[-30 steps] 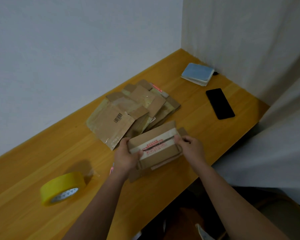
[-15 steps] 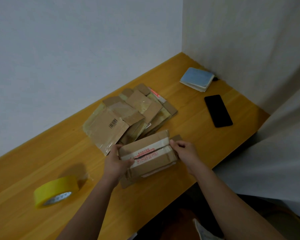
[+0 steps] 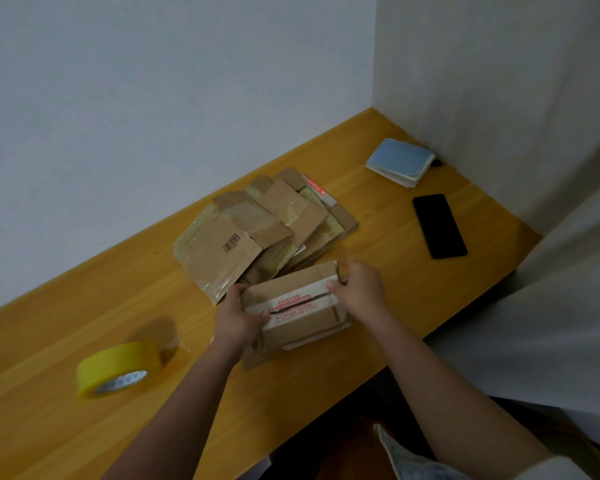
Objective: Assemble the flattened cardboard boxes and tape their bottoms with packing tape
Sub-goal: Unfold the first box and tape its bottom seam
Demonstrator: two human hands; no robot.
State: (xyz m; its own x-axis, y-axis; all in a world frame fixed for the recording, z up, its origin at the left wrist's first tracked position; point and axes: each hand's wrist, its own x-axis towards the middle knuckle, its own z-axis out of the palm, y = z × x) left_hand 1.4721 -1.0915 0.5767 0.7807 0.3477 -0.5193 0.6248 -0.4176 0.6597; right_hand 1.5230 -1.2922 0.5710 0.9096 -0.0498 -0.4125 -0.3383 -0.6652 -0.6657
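You hold a small cardboard box [image 3: 293,306] between both hands at the near middle of the wooden table [image 3: 378,237]. Your left hand [image 3: 238,322] grips its left end, thumb curled over the top face, and your right hand [image 3: 359,289] pinches the right end where a flap folds. A pale strip of old tape with red print and a dark slit runs along the box's top. Just behind it lies the pile of flattened boxes [image 3: 260,230], the front one showing a barcode. The yellow roll of tape [image 3: 116,368] lies well to the left, apart from your hands. A black phone [image 3: 439,225] and a blue notebook [image 3: 400,161] sit by the far right corner.
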